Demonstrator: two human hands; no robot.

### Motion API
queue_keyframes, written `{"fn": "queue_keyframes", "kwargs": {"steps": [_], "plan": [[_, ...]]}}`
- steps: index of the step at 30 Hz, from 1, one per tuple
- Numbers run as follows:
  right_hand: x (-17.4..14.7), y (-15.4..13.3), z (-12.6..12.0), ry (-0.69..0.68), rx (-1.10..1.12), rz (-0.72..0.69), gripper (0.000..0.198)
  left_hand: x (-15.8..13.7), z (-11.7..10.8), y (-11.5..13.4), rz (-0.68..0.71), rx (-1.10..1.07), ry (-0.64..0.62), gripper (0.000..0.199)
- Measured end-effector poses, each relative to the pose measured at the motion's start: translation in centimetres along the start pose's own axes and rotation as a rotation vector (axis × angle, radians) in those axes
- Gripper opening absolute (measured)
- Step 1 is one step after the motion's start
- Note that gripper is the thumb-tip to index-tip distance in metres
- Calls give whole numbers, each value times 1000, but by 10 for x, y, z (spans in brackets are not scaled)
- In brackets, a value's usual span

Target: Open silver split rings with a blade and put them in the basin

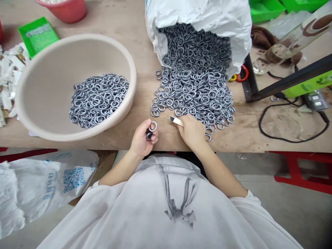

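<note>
Metal-grey rings (153, 126) are gripped in my left hand (143, 140), one held up by the thumb and fingertips, darker ones curled in the fingers below. My right hand (193, 131) is closed around a utility knife (177, 120), its short dark blade pointing left toward the left hand; the fingers hide most of its handle. Just beyond the right hand spreads a heap of loose rings (192, 86), spilling from the mouth of a white sack (202, 14). To the left of my left hand stands a large beige basin (44, 93) with many rings (101, 100) inside.
A green tray (38, 34) and a red bowl (67, 10) sit behind the basin. White scraps (11, 79) lie at the far left. On the right are a black metal frame (285, 79), a black cable (261, 124), red-handled scissors (243, 74) and a clear plastic roll (290, 41).
</note>
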State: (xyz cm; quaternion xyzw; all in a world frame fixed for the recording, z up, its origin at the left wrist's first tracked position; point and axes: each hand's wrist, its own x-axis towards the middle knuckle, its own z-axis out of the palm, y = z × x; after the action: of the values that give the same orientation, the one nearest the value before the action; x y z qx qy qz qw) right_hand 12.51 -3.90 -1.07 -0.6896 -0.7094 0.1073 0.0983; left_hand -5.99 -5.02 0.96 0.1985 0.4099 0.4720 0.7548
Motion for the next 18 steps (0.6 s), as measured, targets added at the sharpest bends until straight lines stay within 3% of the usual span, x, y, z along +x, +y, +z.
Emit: {"fn": "queue_keyframes", "kwargs": {"steps": [4, 7, 12, 14, 18], "plan": [[2, -2, -1, 18, 136, -21, 14, 1, -6, 3, 38, 35, 68, 45], [0, -1, -5, 34, 564, -69, 21, 2, -3, -1, -6, 54, 52, 39], [-8, -7, -11, -188, 1283, 50, 46, 4, 11, -10, -132, 63, -58, 37], [-12, -13, -9, -217, 1399, 133, 49, 4, 16, -17, -112, 100, -97, 39], [-20, -27, 1, -89, 1431, 161, 45, 6, 22, -35, -25, 153, -136, 49]]}}
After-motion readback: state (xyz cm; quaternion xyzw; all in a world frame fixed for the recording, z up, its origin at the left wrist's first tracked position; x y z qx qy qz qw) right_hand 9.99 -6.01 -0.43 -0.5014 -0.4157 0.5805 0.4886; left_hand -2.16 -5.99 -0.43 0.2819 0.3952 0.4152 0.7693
